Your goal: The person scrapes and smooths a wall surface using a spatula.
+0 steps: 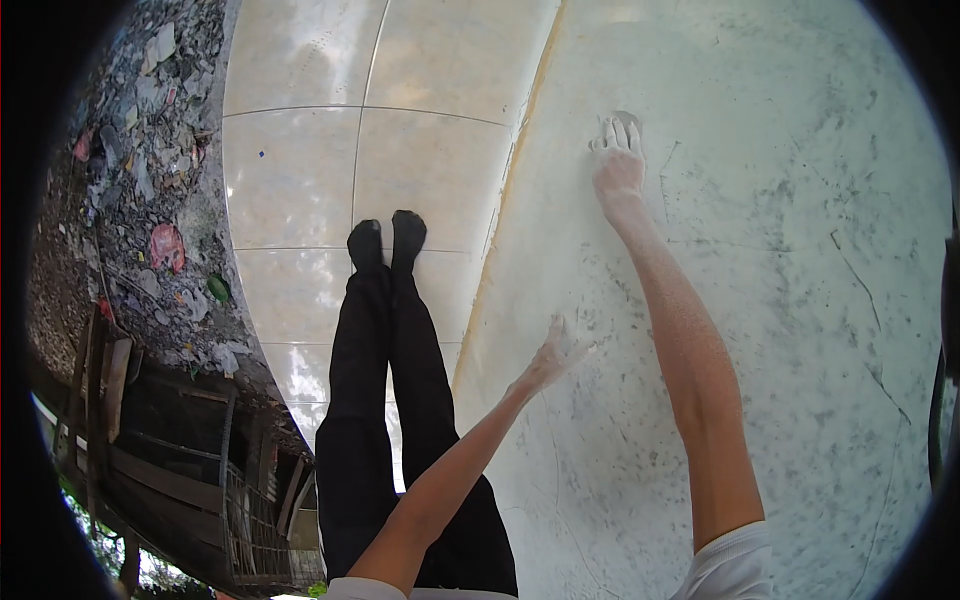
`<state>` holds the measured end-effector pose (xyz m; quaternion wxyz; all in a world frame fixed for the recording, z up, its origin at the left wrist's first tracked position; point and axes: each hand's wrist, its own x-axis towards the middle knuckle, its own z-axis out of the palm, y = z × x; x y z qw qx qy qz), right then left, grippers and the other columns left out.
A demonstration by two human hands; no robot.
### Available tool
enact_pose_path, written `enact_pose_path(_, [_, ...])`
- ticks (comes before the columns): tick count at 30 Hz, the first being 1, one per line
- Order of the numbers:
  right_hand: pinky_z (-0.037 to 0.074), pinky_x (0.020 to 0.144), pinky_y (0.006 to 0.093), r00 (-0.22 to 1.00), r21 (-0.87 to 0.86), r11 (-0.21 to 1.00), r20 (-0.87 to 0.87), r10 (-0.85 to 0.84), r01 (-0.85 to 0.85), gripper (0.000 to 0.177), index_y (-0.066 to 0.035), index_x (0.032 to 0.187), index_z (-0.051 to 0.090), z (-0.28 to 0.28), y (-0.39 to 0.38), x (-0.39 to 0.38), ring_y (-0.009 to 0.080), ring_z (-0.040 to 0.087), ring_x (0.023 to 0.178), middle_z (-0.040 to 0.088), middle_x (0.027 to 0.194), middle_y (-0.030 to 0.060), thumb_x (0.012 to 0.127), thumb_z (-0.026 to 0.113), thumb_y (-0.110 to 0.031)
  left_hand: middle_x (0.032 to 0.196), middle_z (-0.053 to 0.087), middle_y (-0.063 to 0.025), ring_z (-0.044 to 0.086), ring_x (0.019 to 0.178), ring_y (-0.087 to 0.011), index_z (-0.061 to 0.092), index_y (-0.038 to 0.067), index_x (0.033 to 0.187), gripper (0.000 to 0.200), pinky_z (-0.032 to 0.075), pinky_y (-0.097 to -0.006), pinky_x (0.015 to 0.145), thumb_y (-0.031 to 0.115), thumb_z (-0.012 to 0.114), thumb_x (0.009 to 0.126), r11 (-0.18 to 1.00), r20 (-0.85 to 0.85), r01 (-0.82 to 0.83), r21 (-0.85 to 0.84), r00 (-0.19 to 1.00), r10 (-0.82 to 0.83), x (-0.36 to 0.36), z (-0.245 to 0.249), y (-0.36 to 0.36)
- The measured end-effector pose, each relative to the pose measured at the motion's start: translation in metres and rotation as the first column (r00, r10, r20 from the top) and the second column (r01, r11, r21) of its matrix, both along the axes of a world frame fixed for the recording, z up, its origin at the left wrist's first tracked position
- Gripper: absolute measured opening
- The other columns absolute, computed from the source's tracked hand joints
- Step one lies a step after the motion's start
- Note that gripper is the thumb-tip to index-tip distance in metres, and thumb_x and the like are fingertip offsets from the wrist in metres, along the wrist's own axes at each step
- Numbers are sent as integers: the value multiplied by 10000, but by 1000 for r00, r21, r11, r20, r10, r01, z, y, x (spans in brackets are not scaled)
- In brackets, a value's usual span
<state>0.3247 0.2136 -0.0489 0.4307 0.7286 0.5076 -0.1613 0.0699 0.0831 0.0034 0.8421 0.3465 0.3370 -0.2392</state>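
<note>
Chalky white, the right hand (617,165) lay open over a grey pad (631,119) on the pale surface (800,200). Nearer — the left hand (556,354), fingers spread open.

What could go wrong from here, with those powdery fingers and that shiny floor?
Slip: the feet are on glossy tiles, which may give little grip.
Lost hold: white powder coats the right hand, so the grey pad under its fingers might slide.

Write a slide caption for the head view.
A dusty right hand holds a small grey piece against a pale, smudged wall, the dusty left hand nearby.
</note>
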Motion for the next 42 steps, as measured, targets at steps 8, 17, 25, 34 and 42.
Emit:
enact_pose_path(8, [227,1149,388,835,-245,945,-453,-311,218,420,-8,1272,543,-16,-97,-90,243,342,1367,426,1446,109,945,443,-251,1540,14,-281,1,1449,-344,-9,-105,1453,1126,82,-390,1175,536,653,806,993,49,-102,-66,993,105,2,2,-1])
enact_pose_path(17, [183,1162,401,981,-201,975,-148,-124,93,422,6,1239,577,-31,-69,-81,251,281,1396,368,1480,138,977,394,-269,1543,-7,-272,-3,1448,-342,-17,-95,1457,1113,72,-388,1177,510,661,815,998,44,-52,-43,998,54,6,0,3])
enact_pose_path(25, [203,1156,370,997,90,994,-36,-61,64,399,5,1296,518,-2,0,5,247,355,1355,415,1447,137,962,386,-169,1545,-14,-269,4,1450,-328,-44,-109,1448,1083,73,-377,1175,456,655,843,999,-7,-20,-30,1000,20,7,-1,7])
enact_pose_path(34, [206,1158,396,977,-318,948,-207,-59,-10,454,42,1300,502,-21,-81,-96,263,323,1374,405,1449,160,934,461,-224,1544,-2,-273,-1,1449,-335,-28,-99,1455,1086,70,-373,1175,467,658,831,990,101,-139,-31,985,142,15,-4,4])
enact_pose_path(42, [169,1166,384,998,25,998,37,-56,55,377,-11,1227,587,7,25,9,257,302,1386,383,1469,144,960,422,-219,1547,-17,-265,-17,1449,-342,-38,-54,1472,1076,69,-383,1175,479,647,836,1000,7,-2,26,1000,2,23,7,14])
